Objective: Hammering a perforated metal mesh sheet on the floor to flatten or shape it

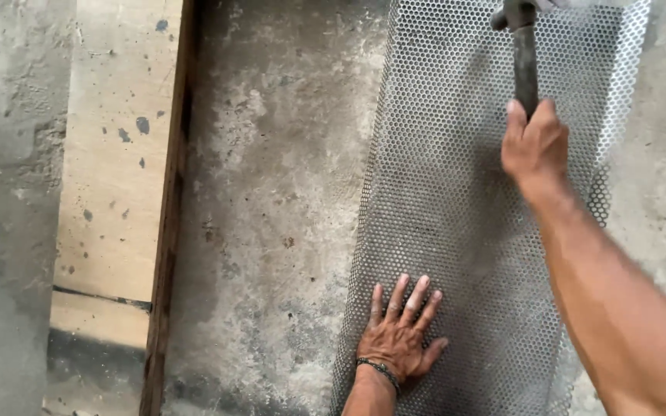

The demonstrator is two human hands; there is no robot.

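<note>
A: Where did the sheet lie?

B: The long grey perforated metal sheet lay flat on the stained concrete floor, running from the near edge to the far edge of view, right of centre.

A: Left hand?

B: The left hand was spread, palm down, fingers fanned, pressing on the sheet near its left edge at the near end. A dark beaded bracelet sat on the wrist.

A: Right hand?

B: The right hand was closed round the dark handle of a hammer, held over the sheet's far end. The head was partly cut off by the frame.

A: Anything else?

B: A pale paint-spotted wooden board with a dark brown edge lay on the floor, well apart to the left.
</note>
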